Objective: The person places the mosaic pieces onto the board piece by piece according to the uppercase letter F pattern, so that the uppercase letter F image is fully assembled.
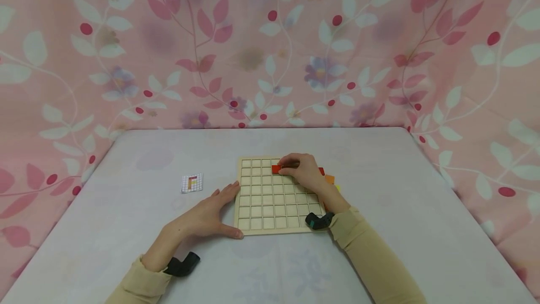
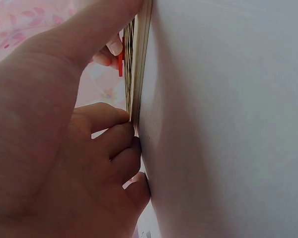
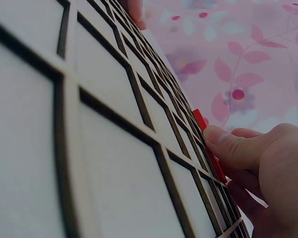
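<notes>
A pale wooden grid board (image 1: 256,199) lies flat near the middle of the table. My right hand (image 1: 305,171) is over its upper part and pinches a flat red tile (image 1: 276,169) between thumb and fingers. In the right wrist view the red tile (image 3: 199,119) is right at the grid's surface; whether it sits fully in a cell cannot be told. My left hand (image 1: 206,214) rests at the board's left side with fingers spread, the thumb at the near left corner and the fingertips along the edge. The left wrist view shows those fingers (image 2: 125,153) against the board's edge.
A small paper card (image 1: 191,183) printed with a coloured grid pattern lies left of the board. Beyond the board's right edge, partly hidden by my right arm, are an orange piece (image 1: 330,179), a dark red piece (image 1: 322,171) and a yellow piece (image 1: 338,187).
</notes>
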A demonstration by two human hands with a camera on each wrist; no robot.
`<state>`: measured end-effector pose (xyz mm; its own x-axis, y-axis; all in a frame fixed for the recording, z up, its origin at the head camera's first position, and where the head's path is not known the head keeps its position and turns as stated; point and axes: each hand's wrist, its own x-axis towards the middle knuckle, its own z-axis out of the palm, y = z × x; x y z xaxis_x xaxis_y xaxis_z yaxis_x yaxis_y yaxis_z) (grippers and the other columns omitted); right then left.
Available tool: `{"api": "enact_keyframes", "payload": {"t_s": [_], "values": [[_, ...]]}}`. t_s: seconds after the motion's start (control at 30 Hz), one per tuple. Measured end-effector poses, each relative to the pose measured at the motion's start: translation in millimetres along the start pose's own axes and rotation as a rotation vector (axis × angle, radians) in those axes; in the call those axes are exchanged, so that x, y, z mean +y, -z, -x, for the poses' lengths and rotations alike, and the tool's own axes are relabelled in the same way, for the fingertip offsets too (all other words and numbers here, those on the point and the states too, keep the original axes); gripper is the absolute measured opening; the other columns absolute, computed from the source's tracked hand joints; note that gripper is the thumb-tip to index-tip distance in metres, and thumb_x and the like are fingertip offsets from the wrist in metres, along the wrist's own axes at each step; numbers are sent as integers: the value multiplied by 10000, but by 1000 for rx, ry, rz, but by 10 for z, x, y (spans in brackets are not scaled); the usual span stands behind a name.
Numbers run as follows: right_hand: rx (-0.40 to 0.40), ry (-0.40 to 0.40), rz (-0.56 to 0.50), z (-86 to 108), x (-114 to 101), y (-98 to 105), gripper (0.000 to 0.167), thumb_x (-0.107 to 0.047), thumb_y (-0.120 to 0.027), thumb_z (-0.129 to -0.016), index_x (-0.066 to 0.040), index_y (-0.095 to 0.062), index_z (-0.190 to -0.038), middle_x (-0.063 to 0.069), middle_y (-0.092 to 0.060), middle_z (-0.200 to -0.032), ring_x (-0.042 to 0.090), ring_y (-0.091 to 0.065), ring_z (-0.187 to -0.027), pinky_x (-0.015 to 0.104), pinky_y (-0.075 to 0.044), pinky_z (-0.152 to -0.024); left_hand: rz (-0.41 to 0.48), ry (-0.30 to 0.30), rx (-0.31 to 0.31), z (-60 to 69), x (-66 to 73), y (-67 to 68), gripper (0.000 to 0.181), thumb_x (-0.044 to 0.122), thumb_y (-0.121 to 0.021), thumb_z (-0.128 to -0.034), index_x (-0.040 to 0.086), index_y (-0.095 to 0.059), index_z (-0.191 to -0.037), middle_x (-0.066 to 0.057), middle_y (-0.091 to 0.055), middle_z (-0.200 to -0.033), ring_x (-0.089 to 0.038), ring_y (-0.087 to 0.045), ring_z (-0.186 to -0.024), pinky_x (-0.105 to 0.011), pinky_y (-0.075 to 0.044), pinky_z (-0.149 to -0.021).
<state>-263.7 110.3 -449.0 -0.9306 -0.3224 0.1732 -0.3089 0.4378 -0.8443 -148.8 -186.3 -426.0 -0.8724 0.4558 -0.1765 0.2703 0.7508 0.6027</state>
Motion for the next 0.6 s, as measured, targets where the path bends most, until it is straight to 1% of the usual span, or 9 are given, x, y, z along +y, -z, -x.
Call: {"api": "enact_keyframes", "payload": {"t_s": [0.13, 0.43, 0.6], "values": [[-3, 17, 19, 7, 1, 4, 208, -158, -801, -854, -136, -759, -1056, 15, -752, -1031, 163, -714, -958, 350, -577, -860, -9, 0, 3, -6, -7, -5, 1258, 603, -876, -633, 112, -234, -1597, -26, -188, -1670, -318, -163, -1539, -542, -159, -1244], [-6, 22, 42, -2, 19, 4, 210, -173, -797, -858, -145, -762, -1063, 6, -752, -1042, 153, -712, -976, 336, -572, -876, -17, -18, 2, -19, -21, -4, 1265, 608, -873, -634, 99, -228, -1596, -27, -185, -1671, -271, -168, -1542, -507, -146, -1255], [-5, 24, 44, 3, 12, 4, 220, -169, -801, -852, -143, -766, -1068, 13, -752, -1052, 161, -713, -992, 338, -570, -892, -16, -19, 2, -16, -19, -1, 1263, 605, -874, -634, 98, -230, -1596, -23, -186, -1671, -266, -168, -1542, -504, -145, -1256]]}}
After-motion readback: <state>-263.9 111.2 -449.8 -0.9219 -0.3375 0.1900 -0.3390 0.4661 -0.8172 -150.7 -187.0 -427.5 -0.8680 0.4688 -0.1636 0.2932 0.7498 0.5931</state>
